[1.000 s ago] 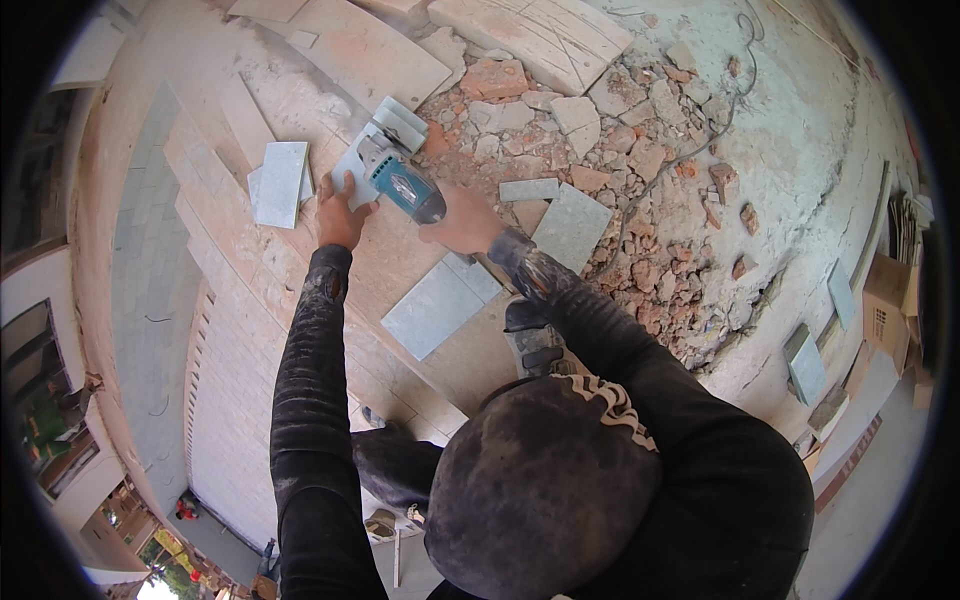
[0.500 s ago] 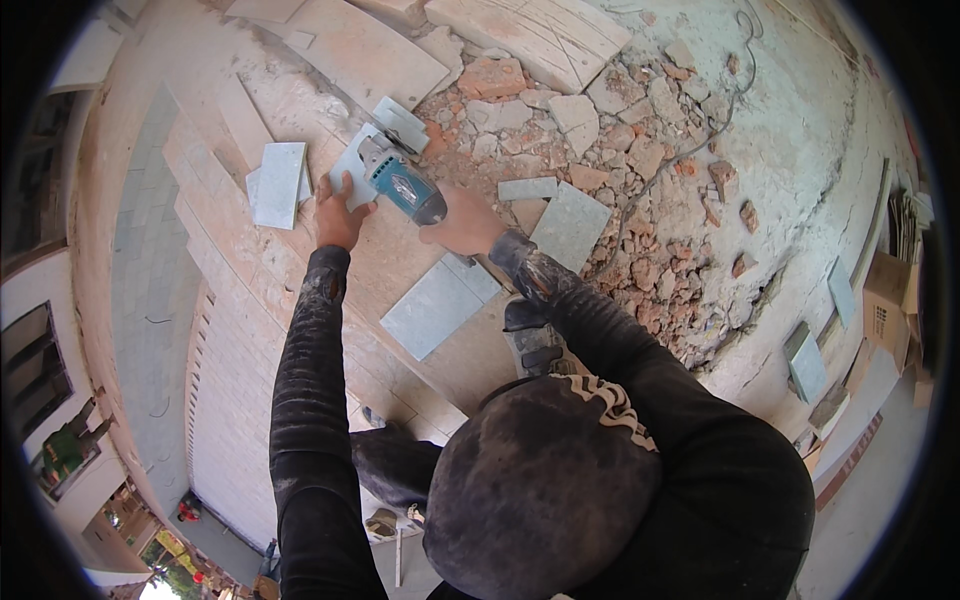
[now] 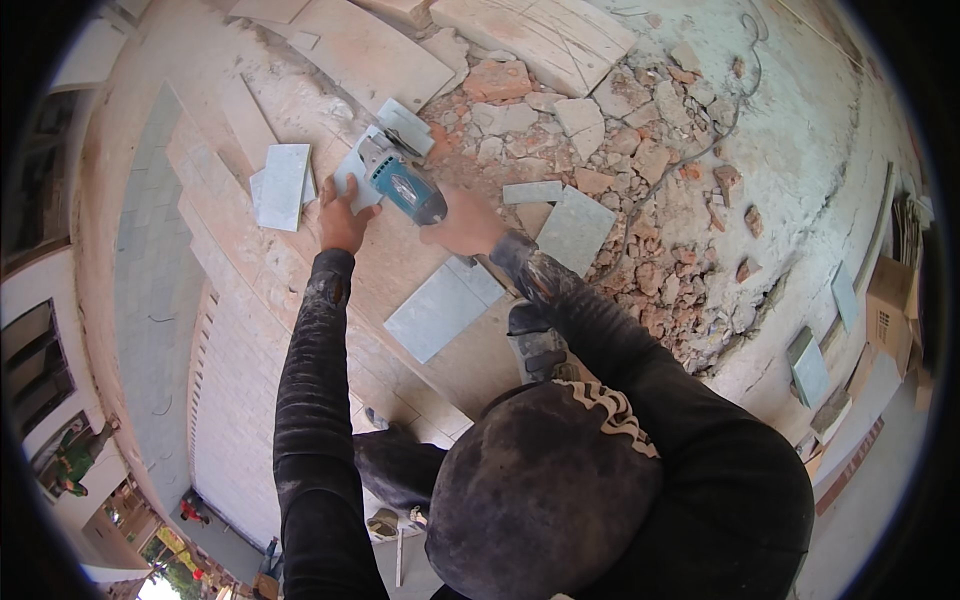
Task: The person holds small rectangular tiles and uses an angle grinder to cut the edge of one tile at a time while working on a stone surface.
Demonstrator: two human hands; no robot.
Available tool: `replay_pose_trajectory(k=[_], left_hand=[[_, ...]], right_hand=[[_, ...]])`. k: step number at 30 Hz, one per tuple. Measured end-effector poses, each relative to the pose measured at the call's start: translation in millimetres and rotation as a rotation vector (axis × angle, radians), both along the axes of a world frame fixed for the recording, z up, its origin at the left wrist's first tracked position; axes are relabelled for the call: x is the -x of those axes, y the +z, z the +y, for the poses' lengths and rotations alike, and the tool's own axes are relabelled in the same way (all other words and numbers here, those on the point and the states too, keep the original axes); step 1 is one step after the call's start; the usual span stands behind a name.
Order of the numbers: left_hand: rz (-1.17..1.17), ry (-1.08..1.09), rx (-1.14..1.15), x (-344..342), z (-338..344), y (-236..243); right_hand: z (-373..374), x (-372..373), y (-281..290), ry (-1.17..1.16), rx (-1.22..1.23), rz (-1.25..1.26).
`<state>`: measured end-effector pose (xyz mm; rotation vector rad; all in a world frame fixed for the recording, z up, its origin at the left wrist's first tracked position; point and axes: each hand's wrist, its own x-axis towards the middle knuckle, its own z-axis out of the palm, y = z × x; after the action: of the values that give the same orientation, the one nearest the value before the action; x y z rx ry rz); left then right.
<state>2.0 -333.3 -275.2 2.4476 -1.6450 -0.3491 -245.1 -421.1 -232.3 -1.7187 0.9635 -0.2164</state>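
Note:
My right hand (image 3: 468,222) is wrapped round the rear of a teal angle grinder (image 3: 405,188). Its metal head rests over a pale grey tile (image 3: 349,169), with more of the tile beyond the head at a cut piece (image 3: 406,121). My left hand (image 3: 344,216) lies with fingers spread at the tile's near edge, left of the grinder; it grips nothing. The disc's contact with the tile is mostly hidden by the tool. Left of my left hand lie stacked grey tiles (image 3: 283,188). A larger tile (image 3: 442,309) lies nearer me on a board.
Broken concrete and brick rubble (image 3: 650,200) spreads to the right, with a dark cable (image 3: 683,161) running over it. A tile (image 3: 575,230) leans by the rubble. Wooden boards (image 3: 350,45) lie at the far side. Cardboard boxes (image 3: 888,312) stand at the right.
The view has shifted very slightly. The grinder and both hands keep nearly the same place on the tile. At the far lower left, a person in green has moved lower.

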Motion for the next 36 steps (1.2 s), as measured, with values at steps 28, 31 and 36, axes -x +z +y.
replay_pose_trajectory(k=[28, 31, 36], left_hand=[[0.002, -0.015, -0.023, 2, -2, 7], [0.037, -0.011, -0.037, 3, -5, 11], [0.146, -0.053, 0.014, 4, -30, 22]], right_hand=[[-38, -59, -5, 0.011, -0.006, -0.045], [-35, -55, -9, -0.04, -0.001, -0.074], [-43, -13, 14, -0.099, -0.027, -0.073]])
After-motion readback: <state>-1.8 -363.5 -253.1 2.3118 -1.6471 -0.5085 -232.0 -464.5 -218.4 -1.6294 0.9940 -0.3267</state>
